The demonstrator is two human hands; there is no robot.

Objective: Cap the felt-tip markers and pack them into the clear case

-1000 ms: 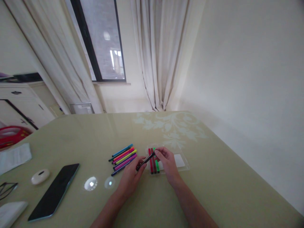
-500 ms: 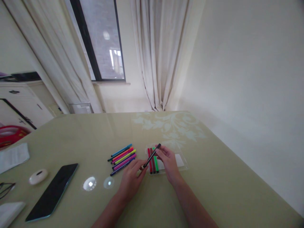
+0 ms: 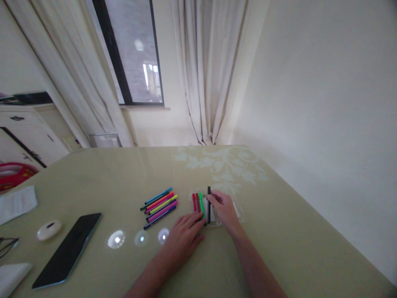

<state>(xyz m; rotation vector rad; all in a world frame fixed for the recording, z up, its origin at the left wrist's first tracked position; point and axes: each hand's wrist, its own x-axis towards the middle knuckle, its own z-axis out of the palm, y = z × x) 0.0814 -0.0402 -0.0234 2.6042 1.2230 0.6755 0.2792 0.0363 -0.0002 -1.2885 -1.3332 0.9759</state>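
Note:
A clear plastic pen case (image 3: 240, 215) lies on the green table and holds a red, a dark red and a green marker (image 3: 201, 202). My right hand (image 3: 225, 210) pinches a black marker (image 3: 209, 204) and holds it lengthwise in the case beside the green one. My left hand (image 3: 185, 234) rests on the table at the case's near edge, its fingers stretched out flat, its fingertips by the markers' near ends. Several loose coloured markers (image 3: 160, 204) lie in a row left of the case.
A dark phone (image 3: 68, 249) lies at the front left, with a white oval object (image 3: 49, 230), folded paper (image 3: 16, 203) and glasses (image 3: 6, 242) further left. The wall runs along the table's right side; curtains and a window stand behind.
The black marker has swung from slanting across the case to lying straight in it beside the green marker. My left hand let go of its end and flattened onto the table.

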